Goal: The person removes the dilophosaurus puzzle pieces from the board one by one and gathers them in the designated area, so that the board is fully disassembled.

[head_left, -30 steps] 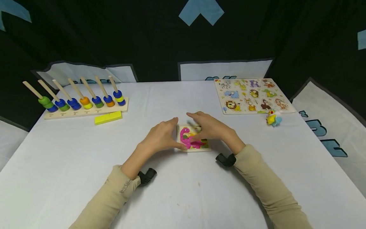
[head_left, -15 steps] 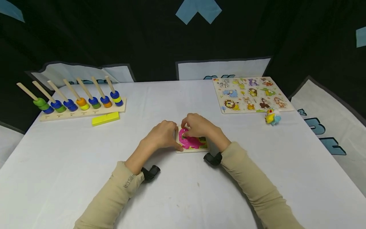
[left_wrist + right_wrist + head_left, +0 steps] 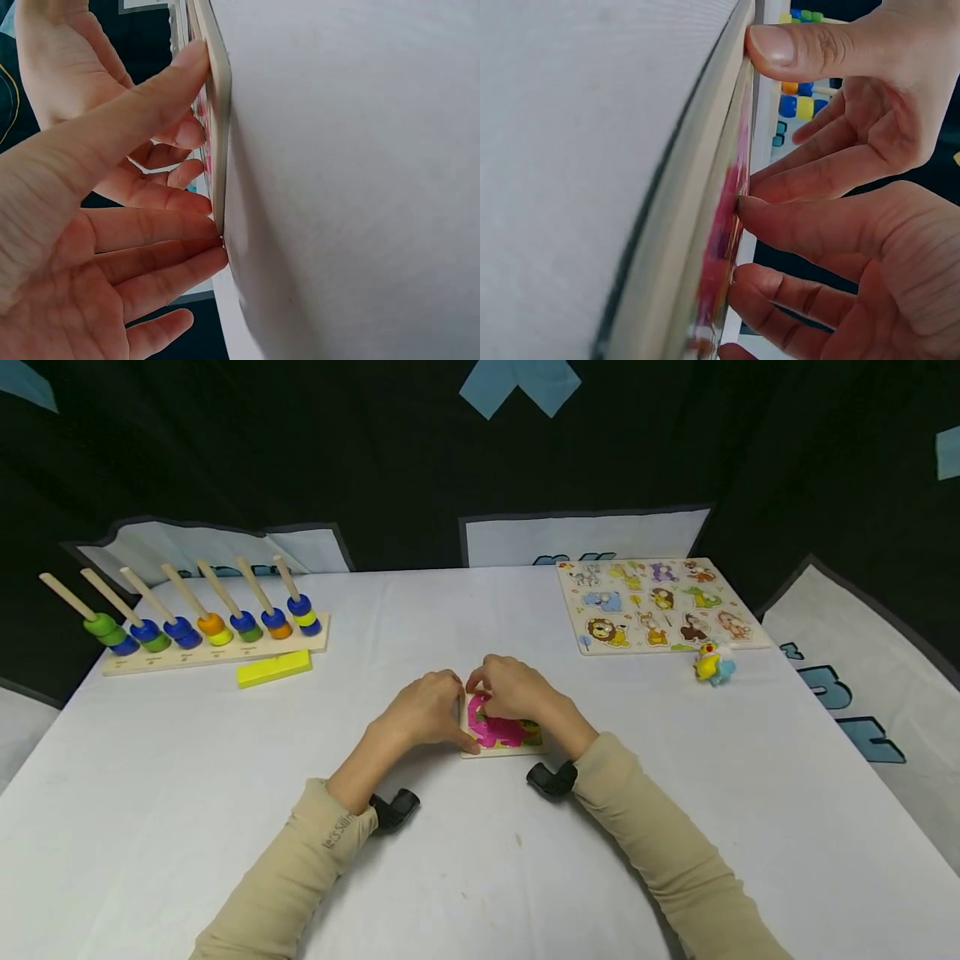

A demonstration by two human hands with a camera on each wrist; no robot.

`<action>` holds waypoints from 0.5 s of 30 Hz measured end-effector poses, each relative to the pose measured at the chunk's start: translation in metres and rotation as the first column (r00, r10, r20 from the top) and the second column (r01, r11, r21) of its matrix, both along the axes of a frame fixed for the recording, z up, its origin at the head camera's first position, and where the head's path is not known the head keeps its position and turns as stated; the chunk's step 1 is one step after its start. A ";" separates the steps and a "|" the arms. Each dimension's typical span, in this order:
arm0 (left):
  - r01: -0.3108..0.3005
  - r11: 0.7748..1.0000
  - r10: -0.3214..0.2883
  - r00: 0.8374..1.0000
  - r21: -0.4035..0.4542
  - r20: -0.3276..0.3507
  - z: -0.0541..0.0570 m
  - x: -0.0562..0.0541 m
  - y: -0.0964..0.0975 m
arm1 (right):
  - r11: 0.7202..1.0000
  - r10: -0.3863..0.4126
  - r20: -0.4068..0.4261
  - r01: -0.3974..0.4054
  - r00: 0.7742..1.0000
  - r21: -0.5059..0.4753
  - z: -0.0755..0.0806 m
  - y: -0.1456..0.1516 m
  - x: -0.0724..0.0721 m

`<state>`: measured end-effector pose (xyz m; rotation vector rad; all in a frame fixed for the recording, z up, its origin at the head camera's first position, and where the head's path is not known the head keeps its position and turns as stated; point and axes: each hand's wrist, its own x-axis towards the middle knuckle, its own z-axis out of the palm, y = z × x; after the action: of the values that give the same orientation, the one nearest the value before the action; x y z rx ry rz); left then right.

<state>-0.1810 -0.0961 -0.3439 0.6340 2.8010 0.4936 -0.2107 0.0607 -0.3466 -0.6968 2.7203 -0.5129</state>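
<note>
A small wooden puzzle [image 3: 495, 754] with a pink dinosaur [image 3: 506, 732] lies flat at the middle of the white table. My left hand [image 3: 423, 714] grips its left end, thumb on the near edge and fingers toward the far side; the left wrist view shows the thumb on the pale wooden edge [image 3: 221, 112]. From the right, my right hand [image 3: 517, 689] reaches over the puzzle with bent fingers, pinching at the dinosaur's head. In the right wrist view the right thumb [image 3: 769, 217] and fingertips touch the pink picture surface [image 3: 724, 210]. My right fingers hide the puzzle's upper part.
At the back left stands a wooden peg counter [image 3: 217, 656] with coloured rings, a yellow block [image 3: 273, 669] in front. A larger animal puzzle board [image 3: 637, 618] lies back right, with a small yellow and blue toy [image 3: 714, 664] at its near corner. Dark curtains hang behind.
My right hand has moved left and down onto the dinosaur's head, its fingers bending in. My left hand has closed from a wide spread onto the puzzle's left end.
</note>
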 end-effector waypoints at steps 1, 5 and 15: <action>0.003 1.000 -0.003 1.000 0.000 0.000 0.001 0.000 0.000 | 1.000 -0.002 -0.002 0.002 1.000 0.005 0.001 0.000 -0.001; 0.000 1.000 0.000 1.000 0.003 -0.013 0.006 -0.001 0.000 | 1.000 -0.012 -0.019 0.012 1.000 0.007 0.004 -0.003 -0.004; 0.006 1.000 -0.006 1.000 0.029 0.015 0.000 0.005 -0.001 | 0.994 0.060 0.016 -0.061 0.998 0.088 0.004 -0.005 -0.005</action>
<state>-0.1757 -0.0970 -0.3439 0.6416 2.7822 0.5369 -0.2162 0.0560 -0.3426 -0.7470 2.6820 -0.3788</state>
